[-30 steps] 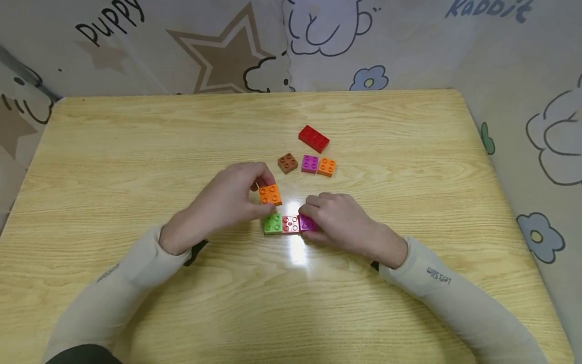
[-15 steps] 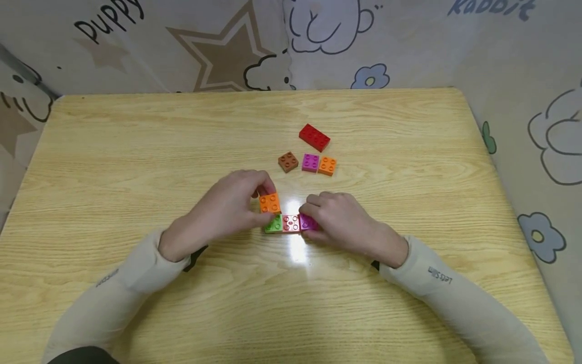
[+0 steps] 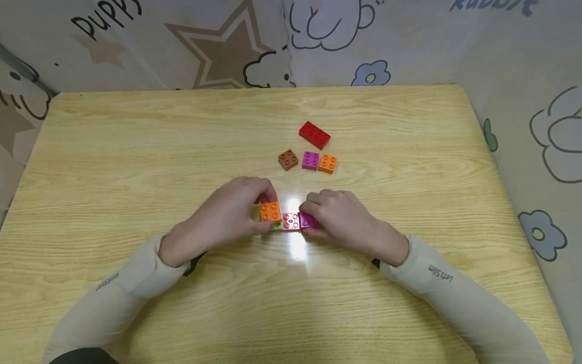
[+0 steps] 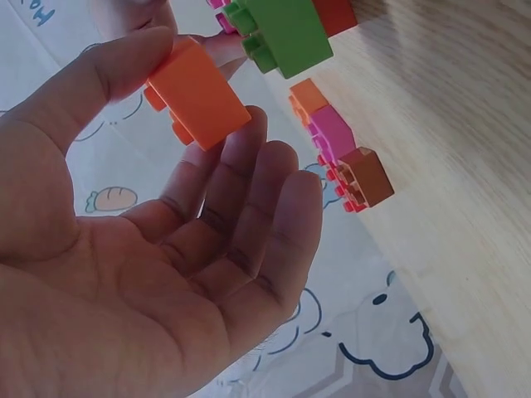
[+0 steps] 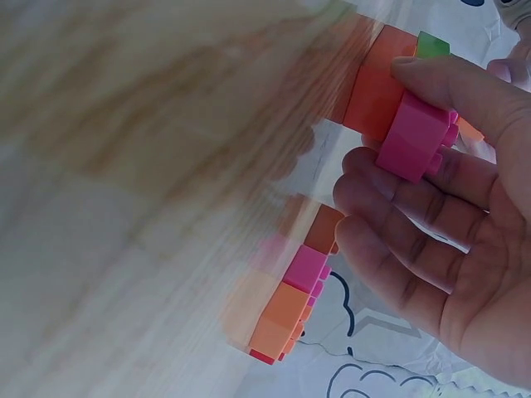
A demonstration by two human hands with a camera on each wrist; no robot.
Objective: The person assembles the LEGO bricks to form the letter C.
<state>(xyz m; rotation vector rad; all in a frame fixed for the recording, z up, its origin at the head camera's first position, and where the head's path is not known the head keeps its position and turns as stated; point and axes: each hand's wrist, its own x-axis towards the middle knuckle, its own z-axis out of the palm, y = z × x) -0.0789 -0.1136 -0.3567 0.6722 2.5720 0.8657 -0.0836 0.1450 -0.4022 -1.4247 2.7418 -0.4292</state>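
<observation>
My left hand (image 3: pixel 225 215) pinches a square orange toy brick (image 3: pixel 270 211) between thumb and fingers. It hovers over the left end of a small row, and in the left wrist view a gap separates it from the green brick (image 4: pixel 290 37). That green brick and a magenta brick (image 3: pixel 308 220) sit on the ends of a red brick (image 3: pixel 291 221), whose studs show between them. My right hand (image 3: pixel 345 220) grips the magenta brick at the right end; its thumb also touches the red brick (image 5: pixel 382 83) in the right wrist view.
Beyond the hands, a brown brick (image 3: pixel 288 160), another magenta brick (image 3: pixel 310 160) and another orange brick (image 3: pixel 328 164) lie loose on the wooden table (image 3: pixel 136 141). Farther back is a longer red brick (image 3: pixel 314 135). A patterned wall covering borders the table's back and right edges.
My left hand has brought the orange brick toward me, from behind the row to over the green brick, now mostly covered. My right hand has stayed on the magenta brick.
</observation>
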